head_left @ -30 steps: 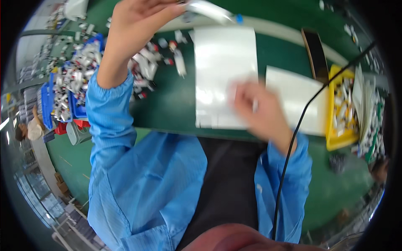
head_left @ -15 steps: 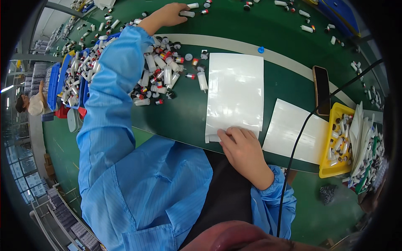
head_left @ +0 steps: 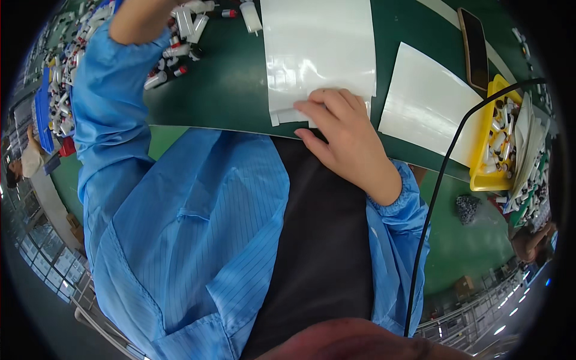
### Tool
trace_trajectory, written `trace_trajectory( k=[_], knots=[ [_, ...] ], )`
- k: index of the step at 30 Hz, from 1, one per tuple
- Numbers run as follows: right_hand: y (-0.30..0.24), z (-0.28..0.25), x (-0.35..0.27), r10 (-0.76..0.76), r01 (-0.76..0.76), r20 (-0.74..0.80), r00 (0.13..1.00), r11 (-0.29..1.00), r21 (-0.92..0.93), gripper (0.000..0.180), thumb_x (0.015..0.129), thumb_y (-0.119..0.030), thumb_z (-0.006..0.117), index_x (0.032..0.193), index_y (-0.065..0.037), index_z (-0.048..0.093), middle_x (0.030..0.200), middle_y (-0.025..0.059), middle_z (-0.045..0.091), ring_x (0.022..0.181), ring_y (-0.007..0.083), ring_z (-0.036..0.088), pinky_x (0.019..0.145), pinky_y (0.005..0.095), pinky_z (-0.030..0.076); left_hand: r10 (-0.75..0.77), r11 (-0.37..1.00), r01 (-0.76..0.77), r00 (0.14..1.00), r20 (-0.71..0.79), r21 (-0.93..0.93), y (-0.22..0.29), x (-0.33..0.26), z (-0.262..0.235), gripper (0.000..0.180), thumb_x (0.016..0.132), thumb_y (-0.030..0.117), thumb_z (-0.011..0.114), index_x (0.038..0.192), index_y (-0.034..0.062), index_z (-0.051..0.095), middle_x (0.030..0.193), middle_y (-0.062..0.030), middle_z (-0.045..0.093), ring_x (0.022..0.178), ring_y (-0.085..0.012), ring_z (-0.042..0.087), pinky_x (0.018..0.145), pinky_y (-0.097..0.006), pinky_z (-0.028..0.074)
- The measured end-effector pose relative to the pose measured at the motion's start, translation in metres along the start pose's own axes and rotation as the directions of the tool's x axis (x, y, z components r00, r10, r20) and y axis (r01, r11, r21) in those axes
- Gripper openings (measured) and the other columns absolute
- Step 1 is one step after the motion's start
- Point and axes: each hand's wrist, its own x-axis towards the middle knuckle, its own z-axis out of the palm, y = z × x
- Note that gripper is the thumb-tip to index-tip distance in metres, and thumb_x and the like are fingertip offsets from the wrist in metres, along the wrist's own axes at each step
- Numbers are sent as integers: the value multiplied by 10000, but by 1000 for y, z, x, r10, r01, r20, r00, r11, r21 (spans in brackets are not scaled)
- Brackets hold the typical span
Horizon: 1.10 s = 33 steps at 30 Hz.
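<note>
My right hand rests on the near end of a glossy white sheet stacked or folded at its lower edge. Its fingers are stretched over the sheet and the thumb stands apart. At the upper left, my left hand is cut off by the picture's top edge; only the wrist part shows and its fingers are out of sight. Beside that wrist lie small white bottles with red and black parts, some tipped on their sides.
A second white sheet lies to the right, with a phone beyond it. At the table's right end stands a yellow tray of small bottles. A black cable crosses in front. Blue bins stand far left.
The view has tipped down toward my body, so the table sits higher in the picture. My left fingers, earlier at white bottles across the table, have left the view. My right hand stays on the sheet.
</note>
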Motion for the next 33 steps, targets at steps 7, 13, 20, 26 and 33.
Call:
trace_trajectory(
  k=[7,13,20,26,33],
  knots=[
    [1,3,4,28,-28,-6,1000,999,-31,206,797,-86,730,979,-54,638,1017,72,559,976,280,559,871,410,427,-139,989,127,971,195,71,-30,-3,43,384,1071,310,437,1133,-32,599,1114,-112,625,1006,-181,546,897,-300,446],
    [-3,9,8,11,-16,-36,999,989,-146,152,784,-61,711,906,-52,620,977,69,541,946,268,550,837,403,414,-81,996,88,964,255,-15,-24,-7,47,382,1084,312,424,1125,-27,593,1053,-100,609,968,-161,525,888,-287,444],
    [-8,4,9,106,-100,68,992,991,-91,190,750,-24,695,909,-68,600,1000,71,545,983,283,534,858,410,389,-108,989,127,969,223,-73,-39,-4,44,416,1092,347,411,1125,-24,596,1060,-68,605,968,-144,500,882,-270,432],
    [-5,-2,-2,-49,51,-34,998,998,37,180,744,-23,712,864,-94,599,1038,64,552,1002,273,533,895,398,393,-196,974,182,976,99,137,-41,-7,44,309,1022,327,539,1111,47,633,1035,-56,621,963,-154,561,879,-292,443],
    [10,-80,6,-166,81,37,985,648,757,233,724,16,801,779,-120,621,980,53,580,894,226,565,819,322,440,-49,994,57,995,87,-91,-29,3,43,308,1013,297,568,1035,16,693,945,-42,665,914,-120,591,878,-250,451]
  ],
)
